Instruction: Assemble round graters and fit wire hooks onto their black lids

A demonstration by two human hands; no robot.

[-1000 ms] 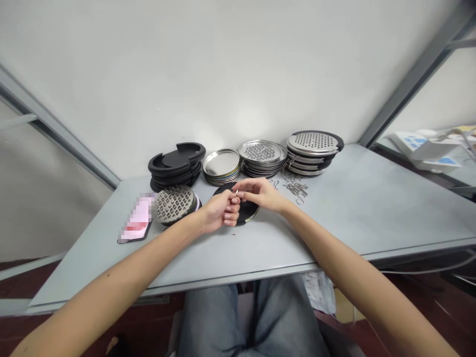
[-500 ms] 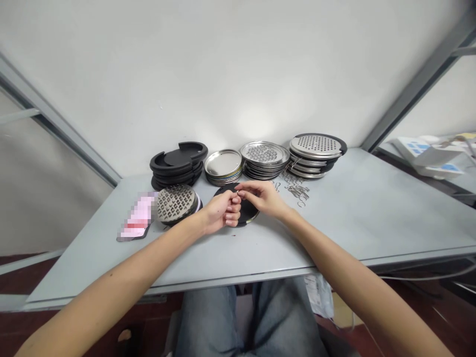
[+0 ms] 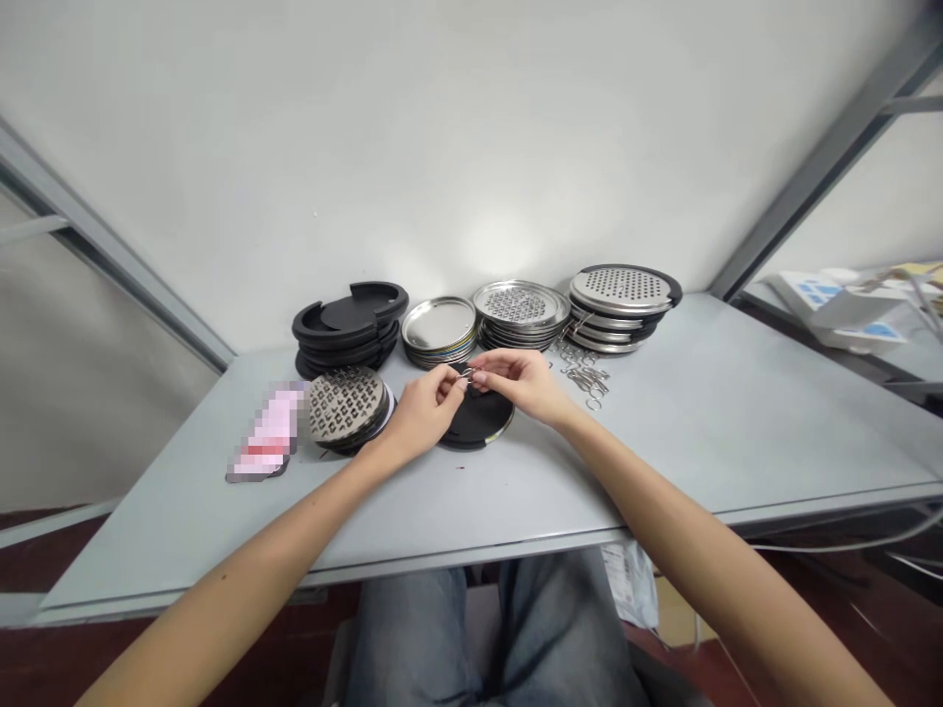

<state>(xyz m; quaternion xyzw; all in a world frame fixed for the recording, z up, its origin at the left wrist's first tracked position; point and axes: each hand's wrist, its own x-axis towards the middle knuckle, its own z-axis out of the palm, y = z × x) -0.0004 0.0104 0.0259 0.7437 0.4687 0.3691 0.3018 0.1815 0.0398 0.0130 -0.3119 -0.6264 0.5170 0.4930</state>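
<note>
Sitting at the tabletop, with my jeans just below its front edge, I hold my left hand and right hand together near the middle of the frame. The fingers of both hands close narrowly around a small metal ring, which is mostly hidden, with only a thin glint showing between the tips. This tiny ring sits just above a black round disc with a steel rim; I cannot tell whether my hands touch the disc.

If my pinch slips, the ring could drop and roll across the smooth surface. Because it is so small, it could also vanish among the loose steel rings and hooks just beyond my right hand. A careless sweep of my right wrist could scatter that pile. On the left, a stack of diamond-patterned discs sits beside my left wrist, so a nudge could shift it towards the blurred pink flat object.

Farther back, along the wall, stand black plastic pieces, plain steel discs, perforated steel discs and steel graters with black rims. White papers lie at the far right of the frame.
</note>
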